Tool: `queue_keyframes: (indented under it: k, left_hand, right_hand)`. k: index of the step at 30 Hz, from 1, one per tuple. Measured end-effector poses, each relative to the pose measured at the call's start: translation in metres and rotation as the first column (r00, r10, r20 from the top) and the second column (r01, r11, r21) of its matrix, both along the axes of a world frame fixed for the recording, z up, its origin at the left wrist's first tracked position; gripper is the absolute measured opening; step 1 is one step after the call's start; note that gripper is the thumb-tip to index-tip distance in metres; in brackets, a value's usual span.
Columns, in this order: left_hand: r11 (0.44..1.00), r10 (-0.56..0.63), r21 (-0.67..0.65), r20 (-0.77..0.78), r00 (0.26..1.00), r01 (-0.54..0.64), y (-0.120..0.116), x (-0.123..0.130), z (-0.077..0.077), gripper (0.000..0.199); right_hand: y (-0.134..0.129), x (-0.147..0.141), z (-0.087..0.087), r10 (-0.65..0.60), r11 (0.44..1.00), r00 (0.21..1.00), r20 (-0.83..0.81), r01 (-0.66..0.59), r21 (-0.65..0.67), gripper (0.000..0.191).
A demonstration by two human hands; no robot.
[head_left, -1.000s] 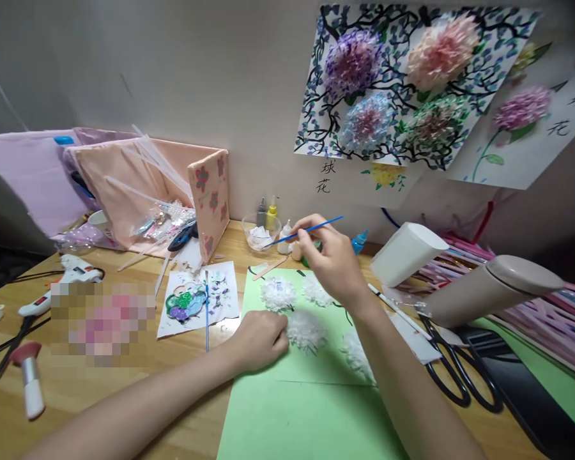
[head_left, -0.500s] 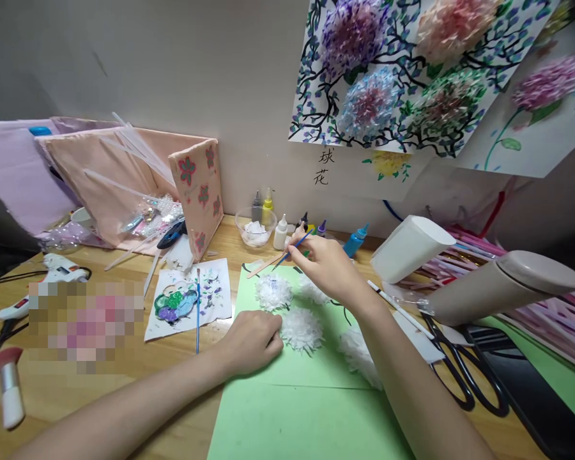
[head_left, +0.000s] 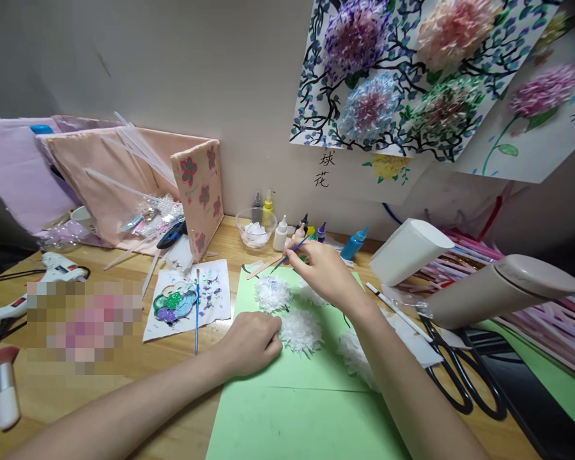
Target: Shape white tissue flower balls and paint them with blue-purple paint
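Observation:
My right hand (head_left: 323, 268) pinches a thin blue paintbrush (head_left: 294, 250) over the top part of a sheet of green paper (head_left: 287, 415). The brush's dark tip points down and left, above one white fluffy paper flower (head_left: 273, 294). Against the lower left of another white flower (head_left: 301, 332) rests my left hand (head_left: 253, 342), its fingers curled in a loose fist on the paper. A third flower (head_left: 311, 294) and a fourth (head_left: 357, 358) are partly covered by my right hand and forearm. Beside the brush tip lies a flat wooden stick (head_left: 263, 267).
Left of the paper, a second brush (head_left: 197, 313) lies across a paint-smeared tissue (head_left: 220, 297). Paint bottles (head_left: 280, 234) and a clear bowl (head_left: 255, 239) line the back. To the right are black-handled scissors (head_left: 460, 377), a phone (head_left: 522, 390) and a leaning tumbler (head_left: 498, 291).
My right hand and its brush have shifted slightly down and left. My left hand stays in place on the paper. The view has shifted a little.

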State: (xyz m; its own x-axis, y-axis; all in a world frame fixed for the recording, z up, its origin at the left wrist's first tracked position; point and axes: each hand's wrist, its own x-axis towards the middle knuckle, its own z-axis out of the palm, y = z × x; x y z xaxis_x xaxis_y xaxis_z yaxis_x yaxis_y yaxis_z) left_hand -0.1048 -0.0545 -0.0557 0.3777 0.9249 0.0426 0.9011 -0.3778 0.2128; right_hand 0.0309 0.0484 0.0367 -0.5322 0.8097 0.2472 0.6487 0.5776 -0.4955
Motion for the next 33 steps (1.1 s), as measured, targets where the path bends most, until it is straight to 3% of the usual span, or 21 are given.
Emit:
queue_keyframes:
  k: [25, 33]
  left_hand:
    - [0.998, 0.017, -0.058, -0.013, 1.0, -0.018, -0.002, 0.002, 0.007, 0.013]
    - [0.997, 0.025, -0.078, -0.006, 1.0, -0.026, -0.002, 0.002, 0.01, 0.013]
  right_hand:
    - [0.001, 0.0, 0.0, 0.004, 1.0, 0.996, 0.087, -0.003, -0.016, 0.024]
    - [0.0, 0.0, 0.001, 0.003, 1.0, 0.999, 0.048, -0.002, -0.014, 0.024]
